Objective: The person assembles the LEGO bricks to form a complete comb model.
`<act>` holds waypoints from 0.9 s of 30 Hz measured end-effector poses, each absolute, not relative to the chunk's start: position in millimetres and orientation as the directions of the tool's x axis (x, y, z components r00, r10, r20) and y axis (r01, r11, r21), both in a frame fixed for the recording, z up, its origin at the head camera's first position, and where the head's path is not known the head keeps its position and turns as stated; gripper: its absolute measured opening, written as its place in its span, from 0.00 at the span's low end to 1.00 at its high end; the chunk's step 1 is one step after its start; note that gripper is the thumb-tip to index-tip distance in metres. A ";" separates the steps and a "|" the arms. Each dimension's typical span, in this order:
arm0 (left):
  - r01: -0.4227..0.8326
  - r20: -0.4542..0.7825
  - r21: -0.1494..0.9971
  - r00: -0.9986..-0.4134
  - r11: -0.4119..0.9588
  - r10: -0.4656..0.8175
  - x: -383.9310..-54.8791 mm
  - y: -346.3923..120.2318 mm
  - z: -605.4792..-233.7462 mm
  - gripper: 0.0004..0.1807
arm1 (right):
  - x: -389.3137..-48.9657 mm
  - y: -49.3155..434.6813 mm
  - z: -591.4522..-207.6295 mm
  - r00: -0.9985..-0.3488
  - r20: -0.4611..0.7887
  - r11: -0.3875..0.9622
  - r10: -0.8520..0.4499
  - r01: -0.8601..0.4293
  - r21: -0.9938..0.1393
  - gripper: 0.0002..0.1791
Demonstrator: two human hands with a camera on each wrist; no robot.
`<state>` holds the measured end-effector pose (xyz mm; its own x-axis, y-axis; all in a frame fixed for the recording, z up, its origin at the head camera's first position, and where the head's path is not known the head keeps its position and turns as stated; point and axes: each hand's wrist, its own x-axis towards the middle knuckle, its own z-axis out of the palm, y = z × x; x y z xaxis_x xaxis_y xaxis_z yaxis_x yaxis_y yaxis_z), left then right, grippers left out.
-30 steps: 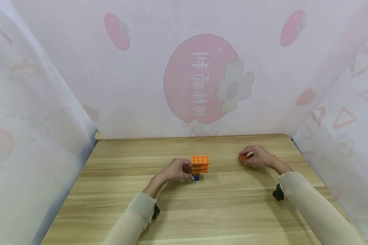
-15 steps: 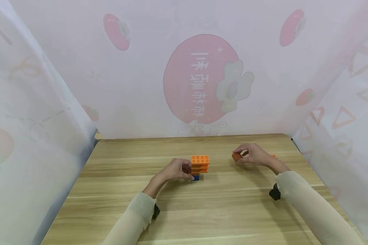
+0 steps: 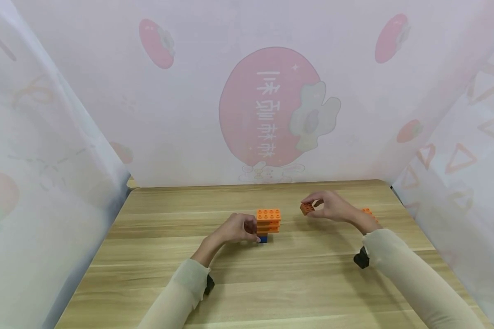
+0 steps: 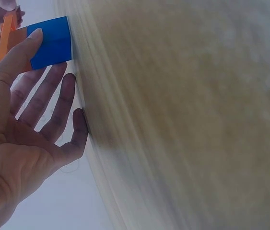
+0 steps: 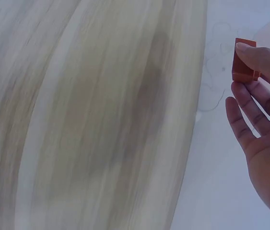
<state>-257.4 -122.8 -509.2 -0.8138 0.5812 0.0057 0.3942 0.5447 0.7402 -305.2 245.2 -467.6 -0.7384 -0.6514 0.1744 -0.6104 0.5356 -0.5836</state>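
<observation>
A stack of toy building bricks stands upright on the table, with orange bricks [image 3: 268, 214] layered above a blue brick [image 3: 262, 238] at the bottom. My left hand [image 3: 235, 227] grips the stack low from its left side. In the left wrist view the thumb lies on the blue brick [image 4: 51, 43], with fingertips at its far side. To the right of the stack, my right hand [image 3: 333, 206] pinches a darker orange brick [image 3: 307, 209] above the table. The right wrist view shows the thumb across the face of this brick [image 5: 243, 62].
Another orange brick [image 3: 369, 213] lies on the table at the right, partly hidden by the right wrist. The wooden table [image 3: 271, 283] meets pale printed curtains [image 3: 181, 114] at the back and both sides.
My right hand has moved left with its orange brick, toward the stack, uncovering more of the brick behind the wrist. The left hand and the stack have stayed in place.
</observation>
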 end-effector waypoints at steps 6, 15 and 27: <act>0.392 0.005 0.740 -0.816 0.547 0.579 -257.4 -123.4 -510.0 0.13 | -300.6 231.0 -457.2 -0.730 0.223 0.519 -0.645 -0.634 -0.573 0.22; 0.409 0.021 0.728 -0.815 0.549 0.580 -256.5 -122.8 -508.3 0.13 | -295.2 210.2 -442.6 -0.659 0.353 0.456 -0.665 -0.731 -0.507 0.22; 0.385 0.001 0.734 -0.825 0.559 0.566 -257.6 -123.4 -509.0 0.14 | -285.5 181.2 -426.1 -0.585 0.428 0.357 -0.689 -0.787 -0.503 0.22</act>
